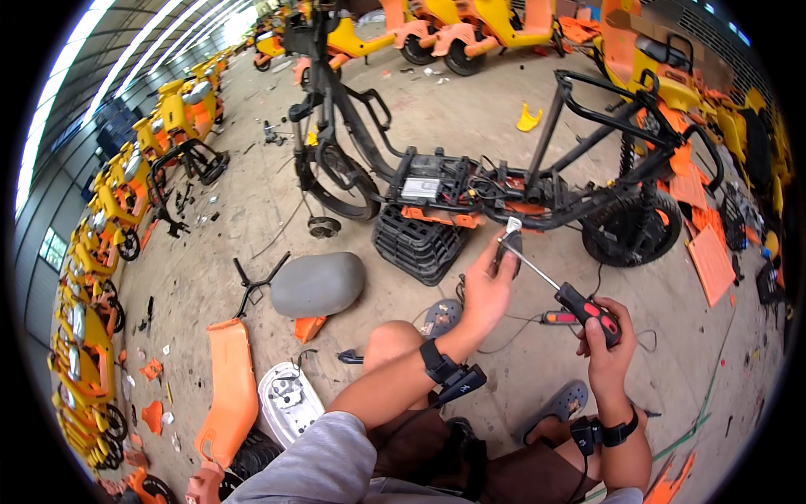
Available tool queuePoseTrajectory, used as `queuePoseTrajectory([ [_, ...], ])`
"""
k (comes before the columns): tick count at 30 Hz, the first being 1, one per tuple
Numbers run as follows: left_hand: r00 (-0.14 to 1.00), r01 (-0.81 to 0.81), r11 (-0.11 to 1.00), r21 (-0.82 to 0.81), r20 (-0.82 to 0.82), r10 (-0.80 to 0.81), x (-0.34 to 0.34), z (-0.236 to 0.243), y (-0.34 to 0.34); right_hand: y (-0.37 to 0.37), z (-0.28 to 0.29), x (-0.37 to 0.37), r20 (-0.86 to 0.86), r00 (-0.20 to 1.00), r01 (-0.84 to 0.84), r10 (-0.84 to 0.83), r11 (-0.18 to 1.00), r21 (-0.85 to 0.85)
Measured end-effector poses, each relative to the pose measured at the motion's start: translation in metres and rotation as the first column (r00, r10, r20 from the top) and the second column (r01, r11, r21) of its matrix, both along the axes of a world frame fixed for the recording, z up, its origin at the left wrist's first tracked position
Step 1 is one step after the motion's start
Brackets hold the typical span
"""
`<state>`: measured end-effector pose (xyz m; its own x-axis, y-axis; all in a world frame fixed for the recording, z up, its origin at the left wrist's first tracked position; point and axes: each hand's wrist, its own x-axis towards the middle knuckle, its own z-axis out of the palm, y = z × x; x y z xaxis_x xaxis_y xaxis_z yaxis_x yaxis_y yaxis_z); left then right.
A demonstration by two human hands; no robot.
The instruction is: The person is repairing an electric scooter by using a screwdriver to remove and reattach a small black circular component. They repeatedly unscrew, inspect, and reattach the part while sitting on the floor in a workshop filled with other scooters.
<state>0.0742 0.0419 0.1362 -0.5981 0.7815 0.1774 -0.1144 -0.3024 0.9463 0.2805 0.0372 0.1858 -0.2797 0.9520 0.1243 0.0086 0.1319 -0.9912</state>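
Observation:
My left hand (491, 281) grips a small dark part with a pale metal end (512, 229) below the black scooter frame (554, 210). In my right hand (604, 340) is a screwdriver (579, 307) with a black and red handle, its shaft reaching to the part in my left hand. A silver box (420, 190) sits on the frame's middle, which rests over a stacked black plastic crate (411, 244). A second red and dark handled tool (562, 317) lies on the floor behind my right hand.
Around me lie a grey seat (319, 284), a black forked part (248, 284), an orange panel (227, 386), a white tray (285, 412) and scattered cables. Orange boards (709, 269) lie at right. Rows of yellow scooters (101, 336) line the left and back.

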Motion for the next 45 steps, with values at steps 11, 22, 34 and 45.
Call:
queuePoseTrajectory([
  [11,0.985,0.152,0.963,-0.224,-0.046,-0.166,-0.004,-0.018,0.002,0.002,-0.008,0.002,0.087,0.994,0.06,-0.061,0.998,0.015],
  [22,0.976,0.116,0.946,-0.303,-0.144,-0.165,-0.004,-0.013,-0.002,0.004,-0.014,-0.003,0.085,0.995,0.043,-0.052,0.993,0.114],
  [34,0.981,0.134,0.957,-0.259,-0.1,-0.165,-0.003,-0.015,0.0,0.002,-0.005,-0.001,0.066,0.997,0.025,-0.028,0.999,0.036],
  [45,0.982,0.13,0.945,-0.299,-0.095,-0.165,-0.002,-0.006,-0.005,0.001,-0.004,0.0,0.084,0.996,0.015,-0.02,0.998,0.06],
])
